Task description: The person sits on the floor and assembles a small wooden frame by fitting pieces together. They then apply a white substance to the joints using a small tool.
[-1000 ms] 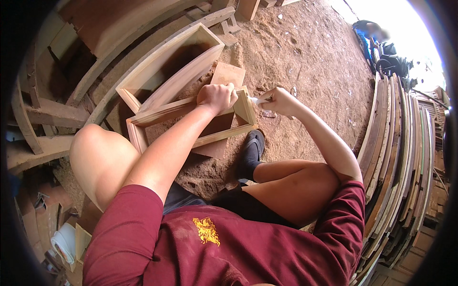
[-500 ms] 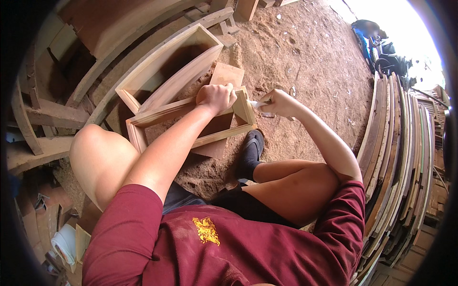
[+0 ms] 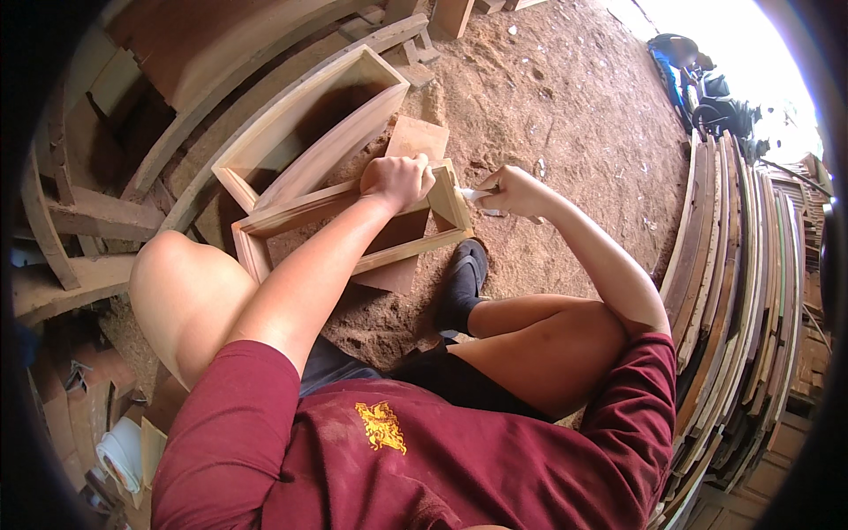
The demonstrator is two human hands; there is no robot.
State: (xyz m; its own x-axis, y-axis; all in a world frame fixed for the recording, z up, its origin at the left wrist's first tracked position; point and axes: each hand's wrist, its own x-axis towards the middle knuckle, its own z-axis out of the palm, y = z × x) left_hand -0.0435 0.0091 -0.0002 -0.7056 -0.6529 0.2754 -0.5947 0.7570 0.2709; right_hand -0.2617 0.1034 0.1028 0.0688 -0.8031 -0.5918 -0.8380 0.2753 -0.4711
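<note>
A rectangular wooden frame, like an open box (image 3: 452, 203), lies in front of me, tilted up to the right. My left hand (image 3: 397, 183) is closed over its far long side, near the right end. My right hand (image 3: 519, 192) pinches a small whitish flat tool (image 3: 478, 193), whose tip meets the outer face of the frame's right end. What kind of tool it is cannot be made out. Under the frame lies a flat board (image 3: 418, 137), its ends sticking out at the far and near sides.
A second wooden box (image 3: 291, 177) sits just beyond, at the far left. Long boards (image 3: 738, 291) are stacked along the right. Sawdust-like material covers the ground (image 3: 565, 106). My foot in a dark shoe (image 3: 468, 265) is close to the frame's right end.
Very little differs. The whole view has shifted slightly, and both hands keep their places on the frame and the tool.
</note>
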